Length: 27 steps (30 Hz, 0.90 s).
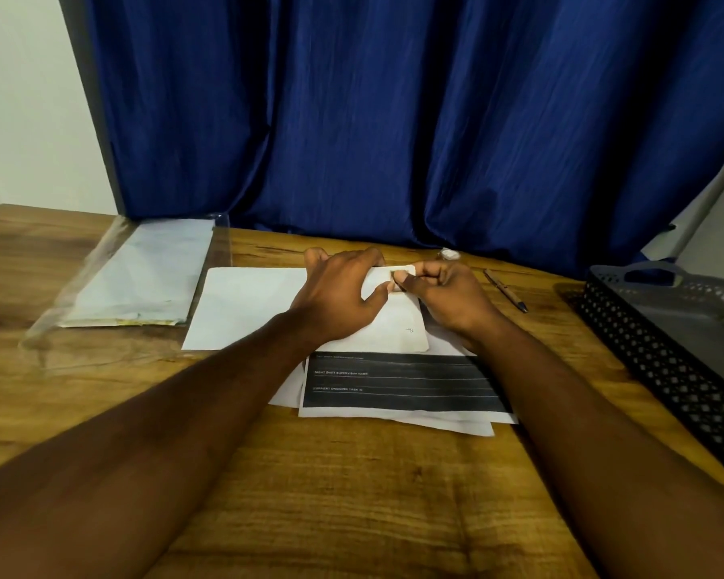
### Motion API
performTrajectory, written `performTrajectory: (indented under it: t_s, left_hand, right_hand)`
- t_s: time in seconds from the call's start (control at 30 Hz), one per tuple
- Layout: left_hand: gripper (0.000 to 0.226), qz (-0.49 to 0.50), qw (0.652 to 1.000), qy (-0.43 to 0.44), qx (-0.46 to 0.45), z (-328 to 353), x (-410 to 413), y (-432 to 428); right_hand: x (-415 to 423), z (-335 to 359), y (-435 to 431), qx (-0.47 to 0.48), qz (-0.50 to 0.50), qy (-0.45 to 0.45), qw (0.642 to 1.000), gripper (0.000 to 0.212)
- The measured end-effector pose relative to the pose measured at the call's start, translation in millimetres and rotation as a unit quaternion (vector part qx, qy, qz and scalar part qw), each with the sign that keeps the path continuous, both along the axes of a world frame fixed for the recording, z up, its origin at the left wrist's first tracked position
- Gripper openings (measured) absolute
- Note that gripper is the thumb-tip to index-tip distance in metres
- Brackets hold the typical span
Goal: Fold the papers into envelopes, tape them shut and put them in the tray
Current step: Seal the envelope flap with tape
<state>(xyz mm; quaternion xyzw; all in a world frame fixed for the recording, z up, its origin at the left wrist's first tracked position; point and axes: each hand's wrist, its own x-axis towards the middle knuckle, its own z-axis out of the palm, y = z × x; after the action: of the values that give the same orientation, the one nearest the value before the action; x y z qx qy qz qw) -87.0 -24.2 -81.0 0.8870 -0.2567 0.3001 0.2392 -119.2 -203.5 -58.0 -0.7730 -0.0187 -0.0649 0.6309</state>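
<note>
Folded white paper (247, 307) lies flat on the brown wooden surface (352, 495), its long axis running left to right across the person's front. Both hands sit on its right-hand half. The left hand (343, 286) is spread over the paper and presses it down, fingers reaching its far edge and thumb pointing along it to the right. The right hand (452, 298) is at the paper's right end, fingers curled, pinching a small pale strip of tape (403, 270) just above the paper's far edge, close to the left thumb.

Judging by this, the sealing step is in hand. The coming move turns on bringing the strip down across the flap while the left hand keeps the fold from springing open. The paper's bare left half extends beyond the left hand, unheld.

Just behind the paper's right end is what looks like a small roll of tape (449, 254). To the paper's right lies a slim brown pen (505, 290), and beyond that the black perforated plastic tray (644, 353). Partly under the paper's near edge is a dark printed sheet (402, 382). To the paper's left is a clear plastic sleeve (143, 277) holding more pale sheets.
</note>
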Motion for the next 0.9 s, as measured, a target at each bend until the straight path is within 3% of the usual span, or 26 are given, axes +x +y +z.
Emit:
performTrajectory:
  t_s: [0.47,0.9]
  left_hand:
    - [0.032,-0.001,1.000,0.021,-0.022,-1.9,1.2,2.3]
    - [0.037,0.000,0.999,0.022,-0.031,-0.2,0.9,1.3]
  right_hand:
    - [-5.6,3.7,4.8,0.036,0.005,0.023,0.999,0.020]
    - [1.2,-2.5,7.1,0.035,-0.008,-0.008,0.999,0.019]
